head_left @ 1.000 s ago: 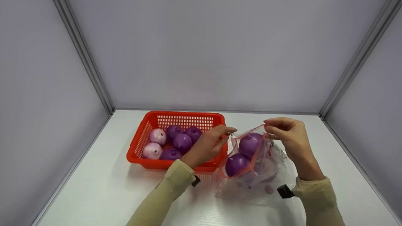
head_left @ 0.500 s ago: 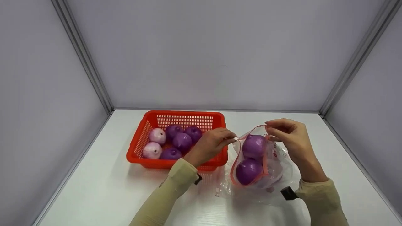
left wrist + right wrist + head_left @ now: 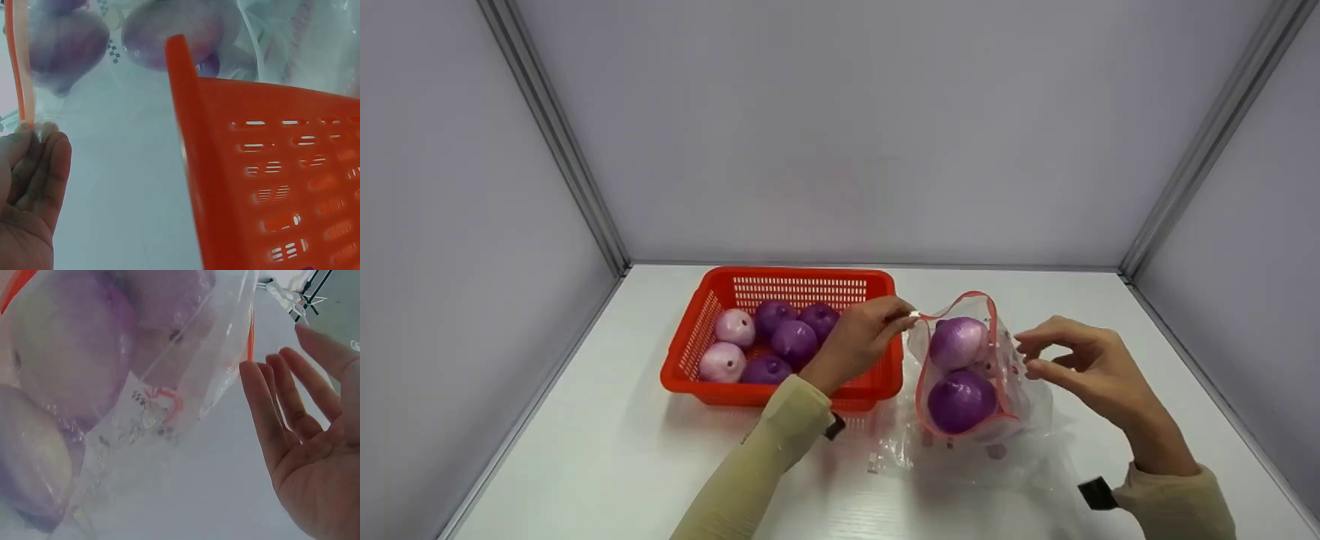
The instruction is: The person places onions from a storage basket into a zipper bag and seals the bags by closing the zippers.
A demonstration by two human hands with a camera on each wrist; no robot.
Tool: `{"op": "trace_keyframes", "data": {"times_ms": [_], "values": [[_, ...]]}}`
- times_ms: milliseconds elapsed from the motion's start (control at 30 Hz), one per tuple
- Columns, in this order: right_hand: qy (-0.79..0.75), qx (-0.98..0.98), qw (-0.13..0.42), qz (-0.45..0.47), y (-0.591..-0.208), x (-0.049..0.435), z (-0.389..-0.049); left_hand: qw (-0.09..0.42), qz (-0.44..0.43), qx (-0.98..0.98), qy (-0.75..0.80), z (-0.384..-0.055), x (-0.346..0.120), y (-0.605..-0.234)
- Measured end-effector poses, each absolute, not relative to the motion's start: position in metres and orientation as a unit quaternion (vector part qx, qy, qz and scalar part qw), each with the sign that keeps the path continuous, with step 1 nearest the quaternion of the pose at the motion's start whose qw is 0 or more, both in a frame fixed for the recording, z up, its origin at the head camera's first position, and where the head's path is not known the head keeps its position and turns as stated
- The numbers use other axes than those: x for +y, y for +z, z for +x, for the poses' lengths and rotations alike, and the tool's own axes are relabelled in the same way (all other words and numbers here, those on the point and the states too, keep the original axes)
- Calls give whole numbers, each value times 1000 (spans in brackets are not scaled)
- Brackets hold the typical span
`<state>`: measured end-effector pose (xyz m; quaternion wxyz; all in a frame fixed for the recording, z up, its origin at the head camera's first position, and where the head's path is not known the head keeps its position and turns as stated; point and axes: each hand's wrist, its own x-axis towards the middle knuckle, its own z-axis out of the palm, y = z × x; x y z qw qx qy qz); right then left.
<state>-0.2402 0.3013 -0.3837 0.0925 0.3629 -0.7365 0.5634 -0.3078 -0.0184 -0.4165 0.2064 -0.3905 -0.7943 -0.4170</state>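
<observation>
A clear zip bag [image 3: 1029, 409] with a red zip edge stands with its mouth gaping toward me. Two purple onions [image 3: 962, 401] show through the mouth, and more purple shapes are blurred behind the plastic. My left hand [image 3: 859, 341] pinches the bag's left corner, at a small white zip slider [image 3: 915, 315]. In the left wrist view, that hand's thumb and fingers [image 3: 53, 163] meet at the end of the red strip. My right hand [image 3: 1099, 375] is just right of the bag, fingers loosely bent and apart from the plastic, holding nothing.
Left of the bag, a red plastic basket [image 3: 802, 271] holds several purple onions [image 3: 795, 342] and two paler pink ones [image 3: 723, 363]. My left forearm [image 3: 761, 450] crosses its front rim. Grey-white panels [image 3: 840, 135] enclose the white table [image 3: 585, 420] at back and sides.
My right hand has let go of the bag's rim and moved right and down. My left hand keeps its pinch on the corner. The bag's mouth has turned more toward me.
</observation>
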Motion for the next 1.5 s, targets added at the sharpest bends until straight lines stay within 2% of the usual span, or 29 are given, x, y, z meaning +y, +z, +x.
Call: {"op": "trace_keyframes", "data": {"times_ms": [167,367,700,933,1100,1333,1500], "values": [[543,-675,65,495,-392,312,-240,189,-376,-801,-427,-310,-18,-416],[503,-689,58,519,-398,305,-237,184,-371,-801,-432,-309,-16,-416],[461,-714,116,514,-400,299,-236,173,-364,-795,-453,-312,-15,-416],[389,-730,206,522,-392,288,-228,174,-360,-791,-463,-313,-12,-418],[383,-730,234,515,-383,288,-227,179,-355,-784,-477,-314,-10,-417],[414,-718,330,452,-373,298,-226,201,-348,-767,-500,-312,-9,-409],[462,-718,340,394,-369,308,-231,218,-323,-756,-526,-313,-10,-405]]}}
